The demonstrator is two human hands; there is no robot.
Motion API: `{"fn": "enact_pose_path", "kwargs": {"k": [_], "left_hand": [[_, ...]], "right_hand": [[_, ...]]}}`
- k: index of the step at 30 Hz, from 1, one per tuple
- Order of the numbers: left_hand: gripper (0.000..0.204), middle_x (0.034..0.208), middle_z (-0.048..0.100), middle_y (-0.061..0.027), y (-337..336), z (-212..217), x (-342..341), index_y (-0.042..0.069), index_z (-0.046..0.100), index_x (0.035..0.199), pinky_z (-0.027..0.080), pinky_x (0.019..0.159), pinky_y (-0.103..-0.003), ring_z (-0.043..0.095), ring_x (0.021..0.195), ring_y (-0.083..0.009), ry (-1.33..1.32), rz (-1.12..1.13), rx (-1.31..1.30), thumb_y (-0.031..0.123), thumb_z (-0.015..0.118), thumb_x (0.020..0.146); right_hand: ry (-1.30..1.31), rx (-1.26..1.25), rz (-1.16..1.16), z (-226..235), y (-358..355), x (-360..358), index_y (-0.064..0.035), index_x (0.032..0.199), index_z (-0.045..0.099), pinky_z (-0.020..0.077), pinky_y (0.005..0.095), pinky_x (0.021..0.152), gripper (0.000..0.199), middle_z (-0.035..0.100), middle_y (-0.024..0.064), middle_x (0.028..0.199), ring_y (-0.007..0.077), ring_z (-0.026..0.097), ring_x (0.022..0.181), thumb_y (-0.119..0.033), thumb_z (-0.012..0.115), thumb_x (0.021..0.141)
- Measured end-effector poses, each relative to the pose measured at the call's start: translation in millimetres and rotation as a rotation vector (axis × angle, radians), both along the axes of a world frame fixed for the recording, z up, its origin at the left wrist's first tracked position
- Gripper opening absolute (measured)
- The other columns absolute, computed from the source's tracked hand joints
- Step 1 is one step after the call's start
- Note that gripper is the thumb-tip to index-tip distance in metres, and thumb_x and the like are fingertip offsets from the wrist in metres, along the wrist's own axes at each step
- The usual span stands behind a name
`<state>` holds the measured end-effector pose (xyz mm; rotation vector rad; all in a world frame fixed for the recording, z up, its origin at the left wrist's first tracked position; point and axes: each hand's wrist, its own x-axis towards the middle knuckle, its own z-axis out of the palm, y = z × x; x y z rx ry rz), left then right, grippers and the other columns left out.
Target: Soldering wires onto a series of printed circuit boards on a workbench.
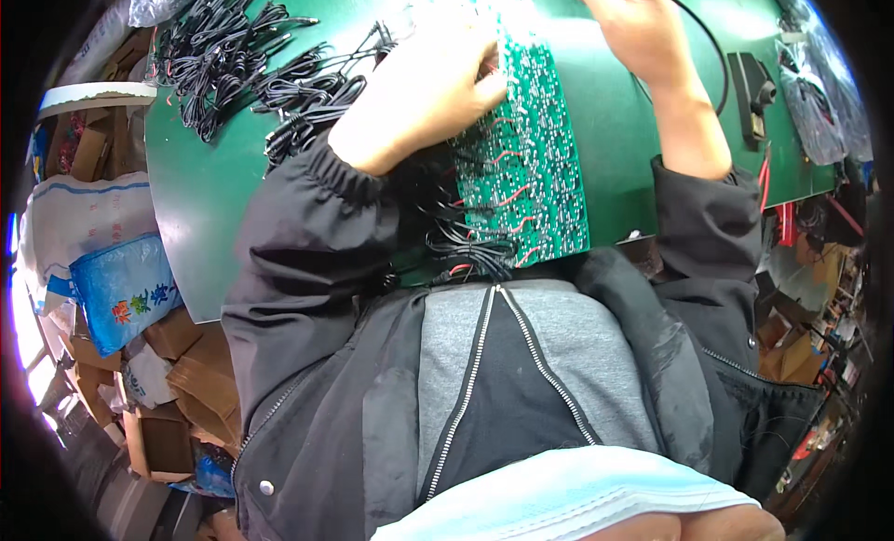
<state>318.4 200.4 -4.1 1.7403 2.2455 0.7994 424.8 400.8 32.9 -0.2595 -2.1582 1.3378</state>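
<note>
My left hand (424, 89) lies over the left edge of a long green circuit board panel (554, 159), its fingers pinched together. A bit of red wire shows at those fingertips; strong glare washes out the detail. Black cables (470, 248) with red wire ends run onto the panel's left side, some ending on the board. Above and right of the panel, my right hand (643, 38) is closed around a tool with a black cord (712, 47). The tool's front end and the fingertips are cut off by the top of the picture, so its kind is unclear.
Bundles of black cables (219, 61) lie at the left of the green table (196, 224). A black holder (752, 96) stands at the right, near clear plastic bags (810, 103). Cardboard boxes (200, 383) and a blue bag (126, 294) sit beyond the table's left edge.
</note>
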Motion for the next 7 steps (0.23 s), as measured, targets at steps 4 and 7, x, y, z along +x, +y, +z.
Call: {"fn": "enact_pose_path", "kwargs": {"k": [4, 7], "left_hand": [[0.024, 0.095, 0.068, -0.0184, 5, -11, 3, 0.005, 0.063, 0.102, 0.052, 0.084, -0.045, 0.067, 0.095, -0.0343, 0.093, 0.121, 0.108, 0.027, 0.065, 0.093], [0.028, 0.098, 0.068, -0.0188, 6, -3, 4, 0.005, 0.063, 0.103, 0.053, 0.084, -0.044, 0.069, 0.099, -0.0332, 0.042, 0.219, -0.068, 0.030, 0.065, 0.093]], "right_hand": [[0.072, 0.363, 0.011, -13, 18, -31, -0.0024, 0.111, 0.068, 0.0532, 0.0314, 0.083, 0.014, 0.071, 0.0060, 0.097, 0.0195, 0.068, 0.092, -0.011, 0.064, 0.101], [0.076, 0.524, 0.040, -20, 28, -50, -0.0029, 0.112, 0.068, 0.0531, 0.0327, 0.084, 0.015, 0.071, 0.0086, 0.104, 0.0244, 0.067, 0.093, -0.012, 0.066, 0.101]]}}
